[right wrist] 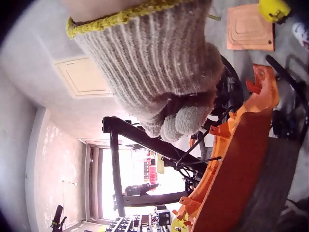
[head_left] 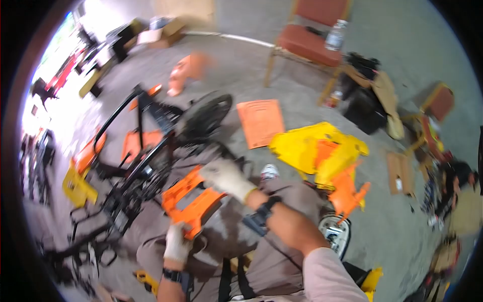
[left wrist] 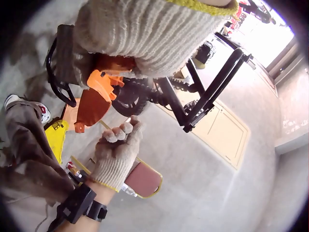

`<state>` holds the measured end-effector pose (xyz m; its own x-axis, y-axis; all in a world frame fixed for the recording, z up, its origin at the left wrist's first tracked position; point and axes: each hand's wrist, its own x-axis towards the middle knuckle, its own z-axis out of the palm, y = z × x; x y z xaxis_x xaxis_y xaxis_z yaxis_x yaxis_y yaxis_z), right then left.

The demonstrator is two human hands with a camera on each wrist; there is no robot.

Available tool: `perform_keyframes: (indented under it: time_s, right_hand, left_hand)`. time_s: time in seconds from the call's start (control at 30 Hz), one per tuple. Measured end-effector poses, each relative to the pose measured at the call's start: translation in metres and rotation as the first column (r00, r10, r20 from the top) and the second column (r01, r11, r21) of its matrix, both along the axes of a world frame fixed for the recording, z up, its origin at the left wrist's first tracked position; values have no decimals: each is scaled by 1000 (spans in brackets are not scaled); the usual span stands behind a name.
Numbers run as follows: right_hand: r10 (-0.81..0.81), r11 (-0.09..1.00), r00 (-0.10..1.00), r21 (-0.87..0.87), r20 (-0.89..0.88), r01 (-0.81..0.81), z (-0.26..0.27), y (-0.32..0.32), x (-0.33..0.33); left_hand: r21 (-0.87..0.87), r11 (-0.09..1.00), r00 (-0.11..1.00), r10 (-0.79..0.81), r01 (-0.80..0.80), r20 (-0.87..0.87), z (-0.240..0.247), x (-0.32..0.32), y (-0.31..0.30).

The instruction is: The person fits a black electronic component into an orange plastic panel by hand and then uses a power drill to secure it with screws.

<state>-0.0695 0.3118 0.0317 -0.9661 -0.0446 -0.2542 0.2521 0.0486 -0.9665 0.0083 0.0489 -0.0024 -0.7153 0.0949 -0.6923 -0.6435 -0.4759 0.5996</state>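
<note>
An orange plastic panel [head_left: 193, 201] with cut-outs and small tabs lies over the person's lap. My left hand [head_left: 177, 244], in a white knit glove, grips its lower end; the glove [left wrist: 149, 36] fills the top of the left wrist view and hides the fingertips. By the panel's upper edge is my right hand [head_left: 226, 178], gloved too and overlapping the panel in the head view. Its fingers [right wrist: 178, 123] are curled in toward the palm, beside the panel's tabbed edge [right wrist: 219, 150]; the thumb is hidden, and I cannot tell whether something small is inside.
A black motorcycle frame [head_left: 146, 161] with a wheel [head_left: 206, 116] stands close on the left. Yellow panels [head_left: 307, 143] and a flat orange sheet [head_left: 261, 123] lie on the floor ahead. A red chair [head_left: 309, 44] holding a water bottle [head_left: 336, 36] stands farther back.
</note>
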Motion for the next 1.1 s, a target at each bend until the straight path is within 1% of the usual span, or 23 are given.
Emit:
perform_keyframes:
  time_s: [0.03, 0.07, 0.1, 0.17, 0.2, 0.27, 0.3, 0.37, 0.4, 0.47, 0.5, 0.57, 0.6, 0.67, 0.8, 0.87, 1.0, 1.07, 1.1]
  right_hand:
    - [18, 1000, 998, -26, 68, -16, 5, 3, 0]
    - [14, 999, 997, -30, 69, -11, 3, 3, 0]
    - [44, 999, 993, -11, 106, -43, 3, 5, -1]
    - [10, 1000, 990, 2, 143, -11, 1, 3, 1]
    - [23, 1000, 989, -1, 147, -23, 2, 3, 2]
    - [57, 988, 982, 129, 182, -81, 5, 5, 3]
    - [63, 988, 981, 127, 181, -87, 2, 5, 3]
    - [76, 950, 994, 297, 80, -96, -6, 4, 1]
    - [77, 950, 994, 297, 80, -97, -11, 4, 2]
    - [67, 961, 997, 270, -30, -56, -11, 3, 2]
    - [67, 961, 997, 271, -30, -56, -6, 4, 3]
    - [121, 887, 992, 446, 27, -120, 6, 8, 5]
    - [122, 886, 992, 447, 25, -120, 4, 9, 5]
    - [58, 911, 997, 406, 43, -70, -4, 10, 4]
    - [118, 895, 993, 436, -17, -99, -9, 14, 1]
    - [117, 966, 974, 205, 192, -156, -5, 15, 2]
    - [154, 954, 962, 219, 224, -204, 2, 19, 6]
    - [229, 932, 948, 230, 222, -279, 3, 23, 6]
    - [231, 932, 947, 230, 221, -281, 5, 24, 7]
  left_hand:
    - [-14, 1000, 1000, 0, 0, -17, 4, -3, 11]
    - [-27, 1000, 1000, -1, 0, -24, 6, -5, 16]
    - [-34, 999, 999, -15, 14, -30, 6, -7, 19]
    - [-16, 999, 999, 29, -30, -38, 5, -7, 22]
    - [-22, 1000, 999, 10, -11, -39, 6, -8, 21]
    - [-38, 999, 999, 15, -16, -28, 13, -7, 24]
    - [-52, 999, 1000, 6, -7, -21, 19, -7, 27]
    - [-68, 997, 999, 33, -34, -15, 27, -7, 31]
    - [-69, 997, 1000, 29, -30, -8, 28, -6, 30]
    - [-68, 997, 1000, 26, -26, -2, 28, -6, 30]
    - [-58, 998, 1000, 23, -23, 0, 28, -6, 30]
    - [-45, 999, 1000, 25, -25, 1, 27, -6, 30]
    - [-51, 998, 999, 32, -32, -7, 24, -6, 29]
    - [-57, 997, 999, 41, -42, -13, 24, -6, 29]
    - [-63, 997, 999, 34, -33, 12, 27, -6, 30]
    - [-66, 997, 999, 30, -29, 14, 26, -5, 29]
    - [-59, 998, 1000, 2, -1, 10, 14, -5, 22]
    - [-57, 998, 1000, -12, 12, 0, 10, -5, 21]
    - [-38, 999, 1000, -6, 6, -6, 9, -5, 21]
